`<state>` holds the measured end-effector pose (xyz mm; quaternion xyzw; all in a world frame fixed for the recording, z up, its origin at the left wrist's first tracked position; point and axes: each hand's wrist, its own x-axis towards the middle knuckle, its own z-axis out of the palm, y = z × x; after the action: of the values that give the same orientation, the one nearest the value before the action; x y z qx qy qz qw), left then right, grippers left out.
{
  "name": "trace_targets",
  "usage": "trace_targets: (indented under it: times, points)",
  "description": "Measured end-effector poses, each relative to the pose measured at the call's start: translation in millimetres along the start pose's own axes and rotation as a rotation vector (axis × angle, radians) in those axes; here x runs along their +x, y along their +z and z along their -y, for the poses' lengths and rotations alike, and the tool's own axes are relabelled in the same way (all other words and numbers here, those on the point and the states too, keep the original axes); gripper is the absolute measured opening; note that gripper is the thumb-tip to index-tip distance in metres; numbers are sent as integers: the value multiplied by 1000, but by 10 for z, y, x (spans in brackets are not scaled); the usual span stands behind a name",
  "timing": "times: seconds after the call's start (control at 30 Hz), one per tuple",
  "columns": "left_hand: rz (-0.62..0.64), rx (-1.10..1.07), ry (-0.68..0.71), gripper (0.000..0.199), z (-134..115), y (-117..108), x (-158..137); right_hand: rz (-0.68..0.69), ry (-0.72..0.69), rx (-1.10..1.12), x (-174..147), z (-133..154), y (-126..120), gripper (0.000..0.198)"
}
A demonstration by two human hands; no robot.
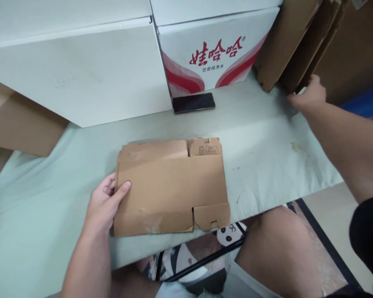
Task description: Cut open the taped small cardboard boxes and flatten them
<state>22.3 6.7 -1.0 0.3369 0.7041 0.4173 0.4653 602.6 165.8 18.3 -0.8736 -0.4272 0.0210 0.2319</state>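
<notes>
A flattened brown cardboard box point(158, 184) lies at the front of the cloth-covered table, its slotted flaps on the right. My left hand point(107, 203) grips its left edge, thumb on top and fingers underneath. Over at the far right, my right hand point(311, 95) is closed at the lower edge of a flattened cardboard box point(321, 45) in an upright stack. Its fingertips are partly hidden there. Another cardboard piece point(286, 37) leans in the same stack, nearer the white carton.
White cartons stand along the back, one plain point(90, 74) and one with red print point(217, 54). A dark phone point(194, 102) lies before the printed carton. Brown cardboard point(21, 116) stands at the left. My legs are below the table's front edge.
</notes>
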Motion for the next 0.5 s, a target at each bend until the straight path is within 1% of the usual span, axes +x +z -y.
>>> trace_targets:
  times: [0.1,0.17,0.23,0.33,0.43,0.5]
  points:
    - [22,-19,4,89,1,1,10,32,194,23,-83,47,-96,77]
    - [45,-30,9,88,-7,3,6,23,184,52,-193,104,-169,69]
    - [61,-44,19,88,-28,2,-14,12,118,101,-368,160,-230,60]
    - [92,-90,33,86,-71,-18,-73,45,-49,225,-784,228,-290,46]
    - [155,-145,18,89,-109,-67,-151,197,-222,344,-1362,262,-305,30]
    - [166,-186,30,92,-129,-102,-203,345,-317,428,-1777,270,-287,28]
